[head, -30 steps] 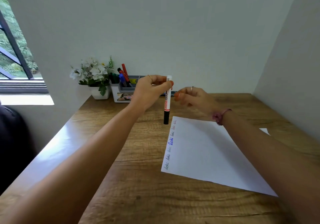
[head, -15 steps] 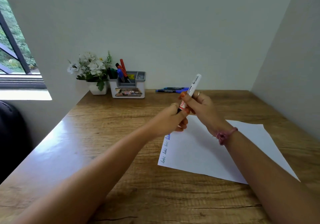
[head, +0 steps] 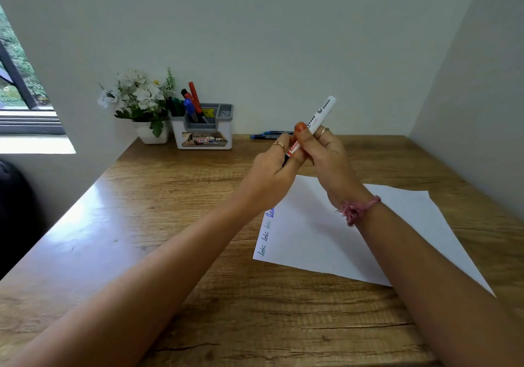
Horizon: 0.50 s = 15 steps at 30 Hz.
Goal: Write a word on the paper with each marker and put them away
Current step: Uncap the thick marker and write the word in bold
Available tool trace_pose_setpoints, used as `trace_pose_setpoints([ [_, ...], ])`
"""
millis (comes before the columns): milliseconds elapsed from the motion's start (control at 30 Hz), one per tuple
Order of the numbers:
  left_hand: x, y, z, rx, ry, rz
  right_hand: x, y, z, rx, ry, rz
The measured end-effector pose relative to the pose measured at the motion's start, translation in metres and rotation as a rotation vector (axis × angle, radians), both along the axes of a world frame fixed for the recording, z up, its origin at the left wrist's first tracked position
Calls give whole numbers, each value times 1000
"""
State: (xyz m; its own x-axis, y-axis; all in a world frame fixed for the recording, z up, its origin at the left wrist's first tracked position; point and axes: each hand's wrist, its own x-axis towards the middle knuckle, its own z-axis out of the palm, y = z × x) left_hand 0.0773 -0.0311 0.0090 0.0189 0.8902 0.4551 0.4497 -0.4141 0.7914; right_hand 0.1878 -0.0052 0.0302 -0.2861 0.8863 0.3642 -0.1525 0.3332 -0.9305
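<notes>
Both hands meet above the far left corner of the white sheet of paper [head: 334, 233], holding one white-barrelled whiteboard marker with a red label band [head: 313, 122] between them. The marker is tilted, its blunt white end pointing up and to the right, its lower end — dark, as far as it shows — buried in the left hand [head: 272, 168]. That hand has its fingers curled round the lower part of the marker, a thin ring on one finger. The right hand [head: 326, 154] grasps the barrel just above, thumb pressed on the red band and fingers wrapped behind; a pink thread bracelet [head: 357, 209] sits on its wrist. The paper lies flat on the brown wood-grain desk [head: 170, 225], turned at an angle, with small handwritten words in green and blue running along its left edge. At the back of the desk, against the wall, stands a white and grey pen holder [head: 202, 134] with red, blue and dark markers upright in it — beside it, to the left, a white pot of white artificial flowers [head: 141, 103]. Two blue markers [head: 269, 135] lie flat on the desk to the right of the holder, partly hidden behind the hands.
</notes>
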Motion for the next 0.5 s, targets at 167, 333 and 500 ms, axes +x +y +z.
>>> trace_pose_setpoints([
  [167, -5, 2, 4, 5, -25, -37, 0, 1, 2, -18, -10, 7],
  [333, -12, 2, 6, 0, -23, -51, -2, -1, 4, -10, -1, 26],
  [500, -15, -1, 8, 12, 18, -83, 0, 0, 3, -12, 91, 102],
])
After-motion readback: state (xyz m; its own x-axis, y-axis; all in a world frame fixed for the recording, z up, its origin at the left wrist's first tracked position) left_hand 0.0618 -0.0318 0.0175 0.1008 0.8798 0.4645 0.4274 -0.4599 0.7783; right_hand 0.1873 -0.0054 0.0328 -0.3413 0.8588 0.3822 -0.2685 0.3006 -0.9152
